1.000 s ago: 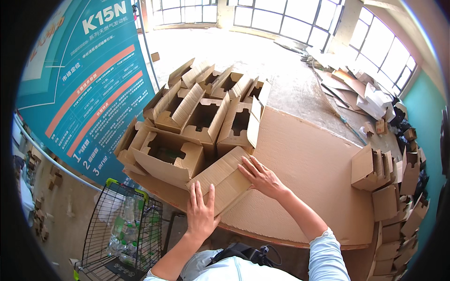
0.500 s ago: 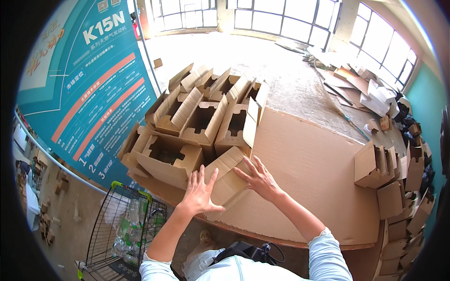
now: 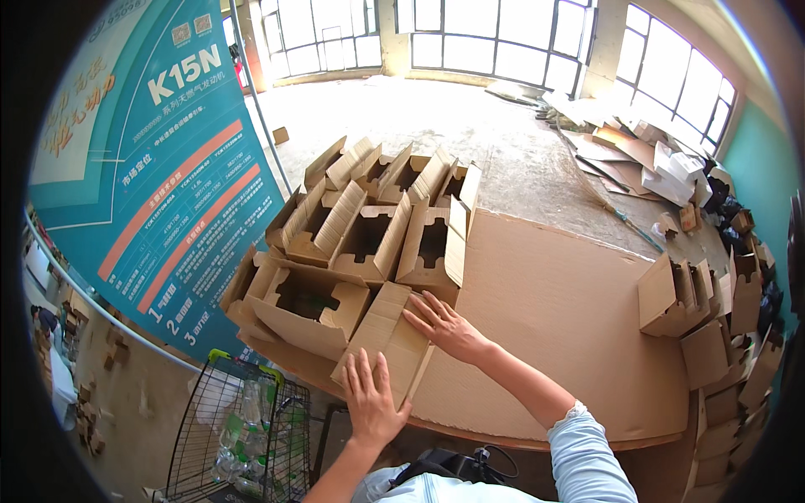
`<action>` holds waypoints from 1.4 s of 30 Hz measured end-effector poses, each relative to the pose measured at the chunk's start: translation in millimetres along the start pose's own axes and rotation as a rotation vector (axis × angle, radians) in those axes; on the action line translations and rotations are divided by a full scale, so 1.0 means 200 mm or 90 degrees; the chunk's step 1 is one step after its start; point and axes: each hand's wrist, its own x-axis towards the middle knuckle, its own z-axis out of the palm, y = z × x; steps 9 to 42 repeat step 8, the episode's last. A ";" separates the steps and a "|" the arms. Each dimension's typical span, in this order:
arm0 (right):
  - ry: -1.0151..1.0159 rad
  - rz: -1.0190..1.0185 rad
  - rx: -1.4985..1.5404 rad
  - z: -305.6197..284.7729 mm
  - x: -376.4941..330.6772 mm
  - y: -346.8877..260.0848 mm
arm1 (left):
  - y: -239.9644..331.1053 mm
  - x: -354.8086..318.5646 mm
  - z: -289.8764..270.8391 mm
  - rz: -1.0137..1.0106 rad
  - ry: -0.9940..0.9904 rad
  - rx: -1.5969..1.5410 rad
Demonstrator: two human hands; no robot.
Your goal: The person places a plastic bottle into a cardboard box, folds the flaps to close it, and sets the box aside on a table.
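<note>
Standing at far left, banner (image 3: 159, 168) w/ wire cart (image 3: 239, 436) below. Open boxes (image 3: 360, 235) crowd table (image 3: 553, 310) rear-left. Left hand (image 3: 371, 402) flat, fingers spread, on flat carton (image 3: 387, 339) near edge; right hand (image 3: 444, 325) open, pressing its top corner.

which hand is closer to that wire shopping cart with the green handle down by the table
Left. The left hand lies on the flat cardboard box at the table's near edge, just above and right of the shopping cart. The right hand rests farther up the table.
</note>
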 end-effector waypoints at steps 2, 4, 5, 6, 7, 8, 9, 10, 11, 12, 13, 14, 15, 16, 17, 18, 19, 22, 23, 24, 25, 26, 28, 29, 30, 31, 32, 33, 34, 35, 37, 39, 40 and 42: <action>-0.005 -0.003 0.008 0.00 0.00 0.00 | -0.01 -0.01 0.02 0.012 0.014 0.002; -0.003 0.002 0.028 0.00 -0.01 0.00 | -0.01 -0.01 0.02 0.021 0.016 0.002; 0.002 0.008 0.044 -0.01 -0.01 0.01 | -0.01 0.00 0.02 0.029 0.021 0.000; 0.006 0.014 0.059 -0.02 -0.02 0.02 | 0.00 0.02 0.02 0.038 0.026 -0.002; 0.014 0.050 0.027 -0.01 -0.03 -0.01 | -0.01 0.01 0.02 0.044 0.023 0.001; 0.022 0.086 -0.005 -0.03 -0.02 -0.03 | -0.02 0.01 0.04 0.055 0.022 0.000; 0.022 0.086 -0.005 -0.03 -0.02 -0.03 | -0.02 0.01 0.04 0.055 0.022 0.000; 0.022 0.086 -0.005 -0.03 -0.02 -0.03 | -0.02 0.01 0.04 0.055 0.022 0.000; 0.022 0.086 -0.005 -0.03 -0.02 -0.03 | -0.02 0.01 0.04 0.055 0.022 0.000; 0.022 0.086 -0.005 -0.03 -0.02 -0.03 | -0.02 0.01 0.04 0.055 0.022 0.000; 0.022 0.086 -0.005 -0.03 -0.02 -0.03 | -0.02 0.01 0.04 0.055 0.022 0.000; 0.022 0.086 -0.005 -0.03 -0.02 -0.03 | -0.02 0.01 0.04 0.055 0.022 0.000; 0.022 0.086 -0.005 -0.03 -0.02 -0.03 | -0.02 0.01 0.04 0.055 0.022 0.000; 0.022 0.086 -0.005 -0.03 -0.02 -0.03 | -0.02 0.01 0.04 0.055 0.022 0.000; 0.022 0.086 -0.005 -0.03 -0.02 -0.03 | -0.02 0.01 0.04 0.055 0.022 0.000; 0.022 0.086 -0.005 -0.03 -0.02 -0.03 | -0.02 0.01 0.04 0.055 0.022 0.000; 0.022 0.086 -0.005 -0.03 -0.02 -0.03 | -0.02 0.01 0.04 0.055 0.022 0.000; 0.022 0.086 -0.005 -0.03 -0.02 -0.03 | -0.02 0.01 0.04 0.055 0.022 0.000; 0.022 0.086 -0.005 -0.03 -0.02 -0.03 | -0.02 0.01 0.04 0.055 0.022 0.000; 0.022 0.086 -0.005 -0.03 -0.02 -0.03 | -0.02 0.01 0.04 0.055 0.022 0.000; 0.022 0.086 -0.005 -0.03 -0.02 -0.03 | -0.02 0.01 0.04 0.055 0.022 0.000; 0.022 0.086 -0.005 -0.03 -0.02 -0.03 | -0.02 0.01 0.04 0.055 0.022 0.000; 0.022 0.086 -0.005 -0.03 -0.02 -0.03 | -0.02 0.01 0.04 0.055 0.022 0.000; 0.022 0.086 -0.005 -0.03 -0.02 -0.03 | -0.02 0.01 0.04 0.055 0.022 0.000; 0.022 0.086 -0.005 -0.03 -0.02 -0.03 | -0.02 0.01 0.04 0.055 0.022 0.000; 0.022 0.086 -0.005 -0.03 -0.02 -0.03 | -0.02 0.01 0.04 0.055 0.022 0.000; 0.022 0.086 -0.005 -0.03 -0.02 -0.03 | -0.02 0.01 0.04 0.055 0.022 0.000; 0.022 0.086 -0.005 -0.03 -0.02 -0.03 | -0.02 0.01 0.04 0.055 0.022 0.000; 0.022 0.086 -0.005 -0.03 -0.02 -0.03 | -0.02 0.01 0.04 0.055 0.022 0.000; 0.022 0.086 -0.005 -0.03 -0.02 -0.03 | -0.02 0.01 0.04 0.055 0.022 0.000; 0.022 0.086 -0.005 -0.03 -0.02 -0.03 | -0.02 0.01 0.04 0.055 0.022 0.000; 0.022 0.086 -0.005 -0.03 -0.02 -0.03 | -0.02 0.01 0.04 0.055 0.022 0.000; 0.022 0.086 -0.005 -0.03 -0.02 -0.03 | -0.02 0.01 0.04 0.055 0.022 0.000; 0.022 0.086 -0.005 -0.03 -0.02 -0.03 | -0.02 0.01 0.04 0.055 0.022 0.000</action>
